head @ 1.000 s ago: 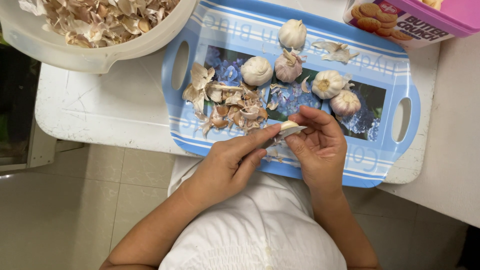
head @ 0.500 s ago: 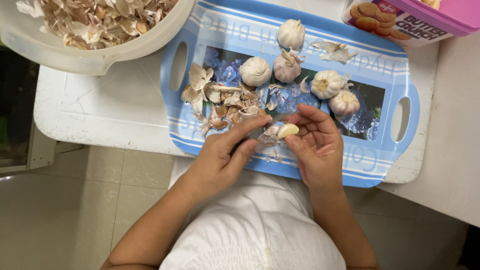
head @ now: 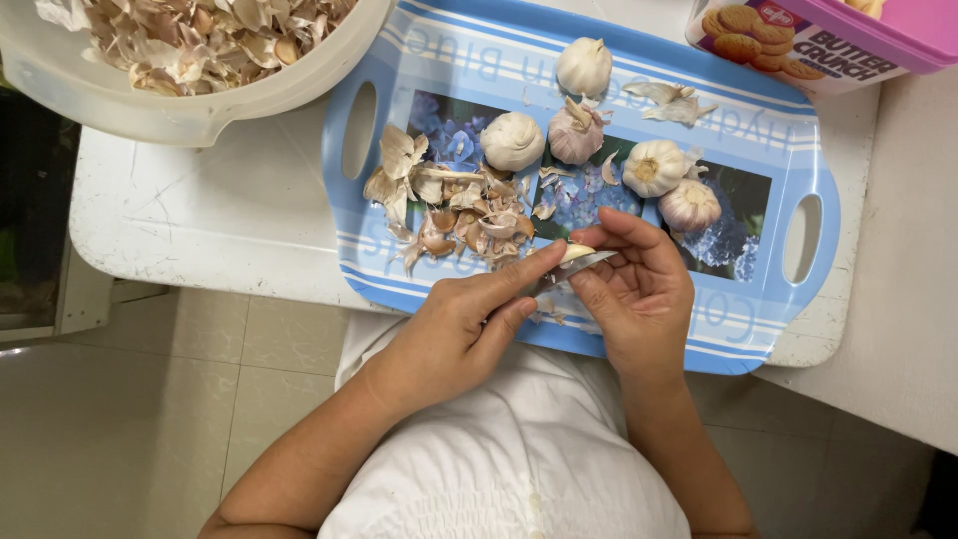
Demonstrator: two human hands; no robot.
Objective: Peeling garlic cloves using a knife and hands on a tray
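— Between the two hands, what is held?
— A garlic clove [head: 577, 252] is pinched by the right hand [head: 639, 299]; a small knife [head: 569, 271] is gripped by the left hand [head: 454, 334], just above the blue tray [head: 743, 329].

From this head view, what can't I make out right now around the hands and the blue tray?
- Small knife: handle hidden inside the left hand; only the blade shows.
- Pale garlic clove: mostly covered by the fingers of the right hand.
- White plastic bowl of garlic skins: cut off by the top edge.
- Pink-lidded biscuit box: cut off at the top right.
- Blue patterned plastic tray: near rim hidden behind both hands.
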